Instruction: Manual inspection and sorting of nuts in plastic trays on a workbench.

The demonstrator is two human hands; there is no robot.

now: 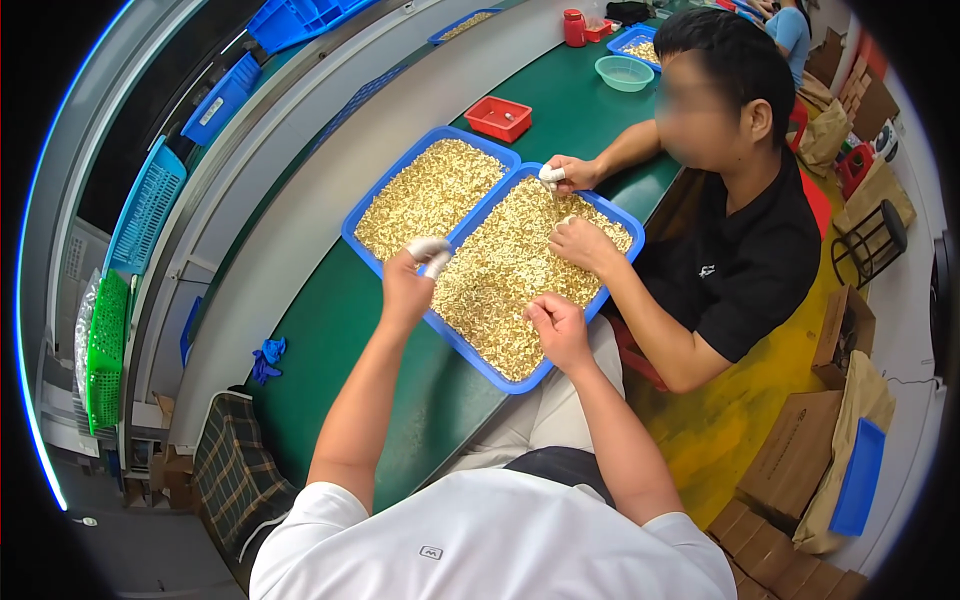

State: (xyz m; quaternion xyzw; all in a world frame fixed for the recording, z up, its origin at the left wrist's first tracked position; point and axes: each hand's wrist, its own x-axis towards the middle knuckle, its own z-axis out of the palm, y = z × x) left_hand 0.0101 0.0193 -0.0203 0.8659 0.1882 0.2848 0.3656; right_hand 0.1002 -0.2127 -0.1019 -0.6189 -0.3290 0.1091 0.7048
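Two blue trays stand side by side, the left tray (352, 207) and the right tray (478, 366), both filled with small gold-coloured metal pieces (490, 290). Over the rim where they meet is my left hand (405, 285), two of its fingertips in white covers (428, 247). Those fingertips are bent close together; anything between them is too small to make out. My right hand (562, 332) is closed with curled fingers above the near right part of the pieces, and its grip is hidden. A co-worker's hands (583, 243) work at the far right of the same tray.
The trays rest on a green table (345, 345). Beyond them are a red tray (499, 118) and a pale green bowl (624, 73). The co-worker in a black shirt (745, 250) sits close on my right. A blue glove (267, 360) lies at left; cartons (790, 455) stand on the floor.
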